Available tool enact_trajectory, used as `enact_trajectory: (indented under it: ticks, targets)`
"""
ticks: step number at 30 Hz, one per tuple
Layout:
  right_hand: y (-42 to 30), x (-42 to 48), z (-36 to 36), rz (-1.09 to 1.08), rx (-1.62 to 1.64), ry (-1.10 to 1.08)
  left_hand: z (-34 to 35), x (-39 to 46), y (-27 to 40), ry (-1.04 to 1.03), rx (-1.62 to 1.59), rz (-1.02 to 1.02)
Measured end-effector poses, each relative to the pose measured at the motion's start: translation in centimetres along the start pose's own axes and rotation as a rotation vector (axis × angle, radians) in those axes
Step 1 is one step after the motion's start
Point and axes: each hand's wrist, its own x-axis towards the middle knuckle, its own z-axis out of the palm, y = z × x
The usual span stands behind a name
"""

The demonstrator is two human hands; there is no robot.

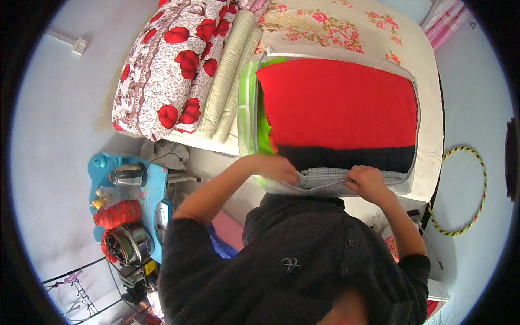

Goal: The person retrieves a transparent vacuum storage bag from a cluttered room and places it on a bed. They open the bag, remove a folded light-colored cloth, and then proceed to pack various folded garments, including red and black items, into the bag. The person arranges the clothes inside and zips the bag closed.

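Observation:
A clear plastic storage bag [248,118] with a grey edge lies open at the top on the bed's near edge. Inside it are a folded red cloth [341,101], a black layer [345,157] and, nearest me, a grey checked cloth [325,175]. Bright green fabric [264,130] shows at the left side. My right hand [365,180] pinches the near edge of the bag, right of centre. My left hand [278,170] is at the same edge, left of centre; its fingers are curled and blurred, so its hold is unclear.
A floral bedspread [325,24] covers the bed. Left of the bag lie rolled cream mats [229,77] and a folded poppy-print quilt [170,69]. A blue table [152,183] holds a kettle [128,175] and a red flask [120,214]. A striped hoop [483,178] leans at right.

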Motion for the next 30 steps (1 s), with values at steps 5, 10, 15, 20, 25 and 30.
enact_trajectory:
  ticks: [5,10,15,20,25,30]
  targets:
    - [0.1,2.6,-0.8,0.021,0.064,-0.051,-1.3,-5.6,-1.1,1.34,-0.695,-0.037]
    - [-1.3,6.4,-4.1,0.067,0.109,0.143,-0.5,-4.4,-8.5,1.697,0.03,-0.332]
    - [2.7,8.4,-6.5,0.286,0.292,0.482,-3.3,-4.4,-7.7,1.659,0.061,-0.329]
    - [8.2,6.9,-6.5,0.465,0.435,0.713,-10.7,-5.0,-11.0,1.66,-0.144,-0.043]
    - [5.7,6.2,-3.3,0.45,0.315,0.696,-22.7,-1.9,-10.2,1.444,-0.026,-0.477]
    - [6.0,7.0,-0.7,0.461,0.58,0.742,-30.8,2.9,-13.3,1.266,-0.317,-0.423]
